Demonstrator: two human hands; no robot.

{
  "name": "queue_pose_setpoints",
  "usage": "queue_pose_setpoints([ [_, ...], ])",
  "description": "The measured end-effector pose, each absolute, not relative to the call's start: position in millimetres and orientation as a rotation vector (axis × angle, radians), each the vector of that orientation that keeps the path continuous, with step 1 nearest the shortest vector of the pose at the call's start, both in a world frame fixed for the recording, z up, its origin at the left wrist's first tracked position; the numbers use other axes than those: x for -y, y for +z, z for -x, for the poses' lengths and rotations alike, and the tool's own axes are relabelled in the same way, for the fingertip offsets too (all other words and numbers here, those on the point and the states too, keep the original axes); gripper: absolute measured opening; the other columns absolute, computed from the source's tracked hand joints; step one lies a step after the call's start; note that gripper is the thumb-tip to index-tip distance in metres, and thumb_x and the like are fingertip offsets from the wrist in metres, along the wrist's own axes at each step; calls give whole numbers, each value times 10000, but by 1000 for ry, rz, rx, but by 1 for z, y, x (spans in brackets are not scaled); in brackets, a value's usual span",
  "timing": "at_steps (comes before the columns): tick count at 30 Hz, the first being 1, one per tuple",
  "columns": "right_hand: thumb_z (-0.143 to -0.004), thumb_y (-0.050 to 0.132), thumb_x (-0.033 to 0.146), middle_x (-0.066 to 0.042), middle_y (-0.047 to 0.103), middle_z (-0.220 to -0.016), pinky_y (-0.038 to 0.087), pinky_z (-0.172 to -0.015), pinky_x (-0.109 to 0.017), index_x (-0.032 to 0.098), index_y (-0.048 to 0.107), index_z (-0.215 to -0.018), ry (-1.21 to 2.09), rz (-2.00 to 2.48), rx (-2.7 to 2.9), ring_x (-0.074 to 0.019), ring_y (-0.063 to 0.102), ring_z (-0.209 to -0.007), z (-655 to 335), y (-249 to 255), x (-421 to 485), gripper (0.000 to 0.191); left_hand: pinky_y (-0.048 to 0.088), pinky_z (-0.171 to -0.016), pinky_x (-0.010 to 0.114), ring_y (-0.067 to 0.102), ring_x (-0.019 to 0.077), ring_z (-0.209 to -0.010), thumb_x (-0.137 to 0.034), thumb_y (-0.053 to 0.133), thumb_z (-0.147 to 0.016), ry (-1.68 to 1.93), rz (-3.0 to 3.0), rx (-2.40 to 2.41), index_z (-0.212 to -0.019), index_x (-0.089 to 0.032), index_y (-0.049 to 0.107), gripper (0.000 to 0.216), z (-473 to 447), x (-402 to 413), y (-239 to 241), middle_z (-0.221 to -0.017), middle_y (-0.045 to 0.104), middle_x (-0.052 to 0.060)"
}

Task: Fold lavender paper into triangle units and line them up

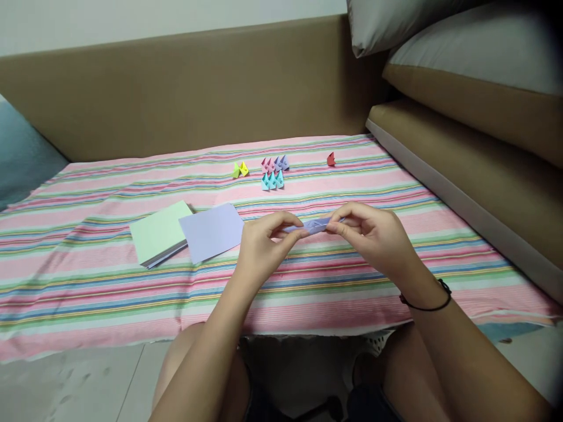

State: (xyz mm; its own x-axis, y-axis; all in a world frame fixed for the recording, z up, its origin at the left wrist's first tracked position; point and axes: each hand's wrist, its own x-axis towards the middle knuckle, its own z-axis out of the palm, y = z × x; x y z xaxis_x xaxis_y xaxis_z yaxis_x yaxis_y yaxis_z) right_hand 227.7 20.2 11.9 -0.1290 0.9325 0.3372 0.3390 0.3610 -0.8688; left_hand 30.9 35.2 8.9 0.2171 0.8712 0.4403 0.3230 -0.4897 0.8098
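Observation:
A narrow folded strip of lavender paper (pixel 315 225) is held between both hands just above the striped cloth (pixel 88 281). My left hand (pixel 264 246) pinches its left end with thumb and fingers closed. My right hand (pixel 373 234) pinches the right end the same way; a thin black band circles that wrist. To the left lie a loose lavender sheet (pixel 212 231) and a stack of paper with a pale green sheet on top (pixel 159 233).
Small folded paper pieces sit farther back: yellow-green (pixel 240 170), pink, purple and blue in a cluster (pixel 273 171), one red (pixel 331 159). A brown padded backrest (pixel 189 88) rises behind, cushions (pixel 475 146) stack at the right. My knees are below the cloth's front edge.

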Motion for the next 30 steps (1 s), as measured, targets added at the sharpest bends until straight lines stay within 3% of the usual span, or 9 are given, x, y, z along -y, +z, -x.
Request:
queue_pose_setpoints([
  [3,-828,639,326,-24,669,-749,505,-610,-248,191,619,-780,788,1147,1715,-161,643,-683,-225,11,-19,145,499,-584,218,673,163,-726,-316,768,-678,1117,-1813,-1058,-989,-197,600,373,-34,-34,8,-821,718,23],
  [5,-835,631,332,-24,669,-739,494,-588,-240,185,623,-786,781,1156,1751,-157,645,-668,-222,10,-18,155,488,-577,224,675,168,-689,-328,756,-691,1058,-1780,-1102,-1050,-191,599,416,-37,-33,7,-769,729,23],
  [13,-831,635,315,-28,674,-724,513,-594,-236,171,627,-797,829,1158,1748,-166,674,-679,-218,10,-18,148,537,-725,278,702,220,-802,-318,761,-681,1047,-1622,-1124,-869,-145,728,257,-37,-34,3,-836,748,73],
  [20,-800,672,282,-29,681,-725,532,-605,-242,177,619,-814,939,1149,1608,-173,687,-698,-217,7,-18,119,539,-614,245,689,188,-686,-282,797,-636,1078,-1434,-1068,-734,-128,720,198,-42,-33,5,-714,730,56],
  [25,-690,779,229,5,682,-777,551,-639,-227,200,593,-920,1243,995,1332,-146,680,-713,-215,1,-24,297,542,-638,229,678,150,-647,-257,809,-623,1102,-1176,-1012,-751,-125,716,206,-45,-33,2,-657,720,37],
  [30,-697,775,242,-9,690,-728,555,-672,-223,165,640,-801,1330,972,1248,-133,673,-696,-211,-3,-25,187,522,-618,188,655,103,-591,-225,824,-600,1114,-1011,-969,-722,-137,721,182,-48,-34,-3,-621,714,17],
])
